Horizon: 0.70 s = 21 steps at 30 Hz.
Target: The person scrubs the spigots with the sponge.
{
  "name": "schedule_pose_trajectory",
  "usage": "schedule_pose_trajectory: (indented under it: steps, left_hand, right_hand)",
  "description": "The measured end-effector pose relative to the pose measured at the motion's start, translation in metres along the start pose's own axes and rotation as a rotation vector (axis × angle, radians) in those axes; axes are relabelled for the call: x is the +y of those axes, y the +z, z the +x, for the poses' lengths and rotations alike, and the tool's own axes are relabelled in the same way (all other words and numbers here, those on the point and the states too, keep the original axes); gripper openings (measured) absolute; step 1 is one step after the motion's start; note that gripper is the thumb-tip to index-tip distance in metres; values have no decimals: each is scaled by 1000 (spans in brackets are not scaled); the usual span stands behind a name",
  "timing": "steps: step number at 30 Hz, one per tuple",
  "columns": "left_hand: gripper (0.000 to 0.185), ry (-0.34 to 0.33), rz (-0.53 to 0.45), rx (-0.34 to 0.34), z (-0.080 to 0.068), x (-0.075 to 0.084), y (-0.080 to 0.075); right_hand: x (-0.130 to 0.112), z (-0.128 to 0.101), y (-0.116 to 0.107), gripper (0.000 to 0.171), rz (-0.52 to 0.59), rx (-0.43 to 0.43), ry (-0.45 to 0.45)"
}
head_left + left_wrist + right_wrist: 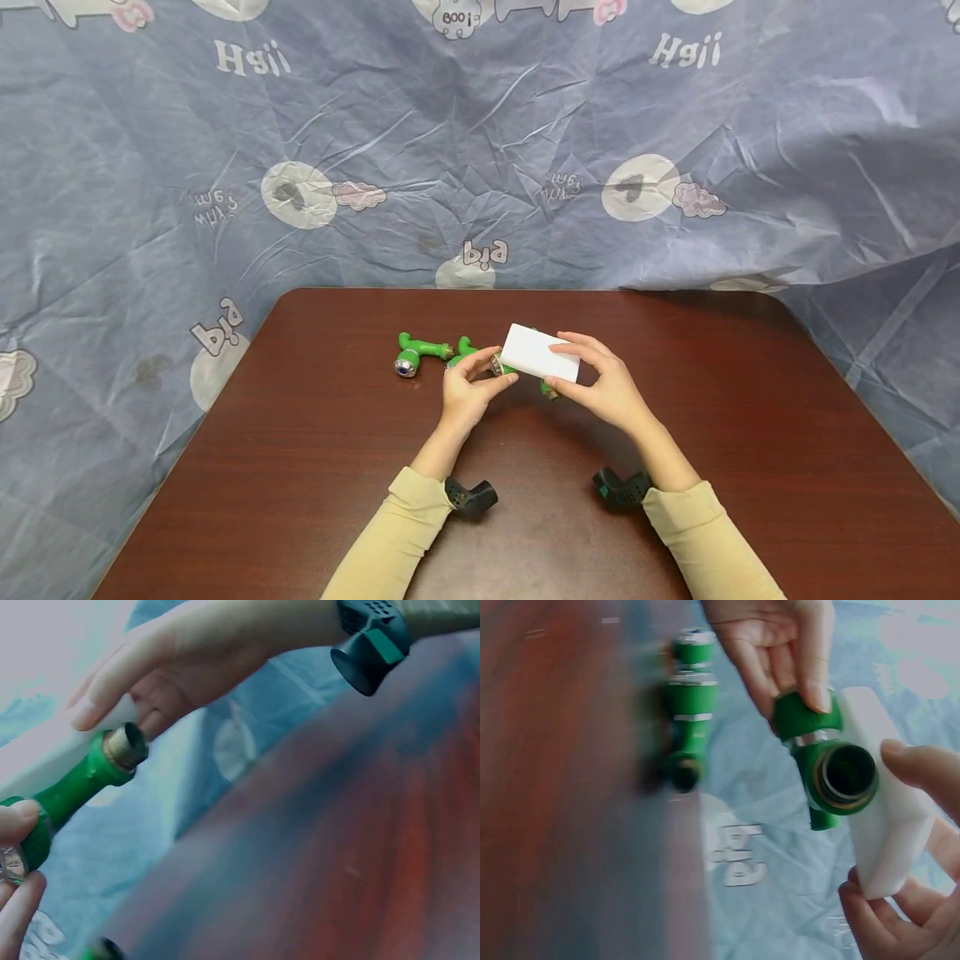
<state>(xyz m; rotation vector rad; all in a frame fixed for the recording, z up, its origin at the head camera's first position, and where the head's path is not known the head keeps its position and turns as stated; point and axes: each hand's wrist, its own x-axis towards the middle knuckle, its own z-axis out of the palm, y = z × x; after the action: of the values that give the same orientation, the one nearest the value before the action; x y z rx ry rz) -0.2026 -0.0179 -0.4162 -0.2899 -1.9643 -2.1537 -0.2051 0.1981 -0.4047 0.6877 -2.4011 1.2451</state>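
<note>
At the far left of the worktop (300, 467) lies a spare green pipe fitting (420, 352), resting on its side just behind the hands and touched by neither. Next to it, the left hand (468, 392) has its thumb and fingers curled round a second green fitting (817, 750), pinching it at the collar end; the brass-threaded mouth (126, 745) at the other end points away from that hand toward the right one. The held fitting is lifted off the worktop, between the two hands. To its right, the right hand (600, 379) pinches a white block (542, 353), which looks like a sponge or eraser, with the thumb below and the fingers along the top edge, and the block sits against or right beside the fitting; whether they truly touch cannot be told. The main risk is probably the left hand's grip: it holds only the collar, so a push from the block could twist the fitting round or lever it out of the fingers. The threaded brass rim might also gouge the soft block if pressed hard. A dropped fitting could knock the spare one and send it rolling toward the cloth-draped edge (247, 333).
</note>
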Motion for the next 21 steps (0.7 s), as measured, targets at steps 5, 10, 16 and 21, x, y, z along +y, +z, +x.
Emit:
schedule_pose_trajectory:
  steps: [5, 10, 16, 21]
  left_hand:
    - [44, 3, -3, -18, 9, 19, -2]
    - [44, 19, -15, -36, 19, 31, -4]
    - [44, 37, -17, -19, 25, 41, -5]
    - [43, 58, -13, -14, 24, 46, -4]
  right_hand:
    - [-21, 14, -10, 46, 1, 16, 29]
    - [-54, 27, -22, 45, 42, 5, 56]
    - [-66, 34, -28, 44, 135, -2, 66]
    - [-53, 33, -28, 46, 143, -13, 63]
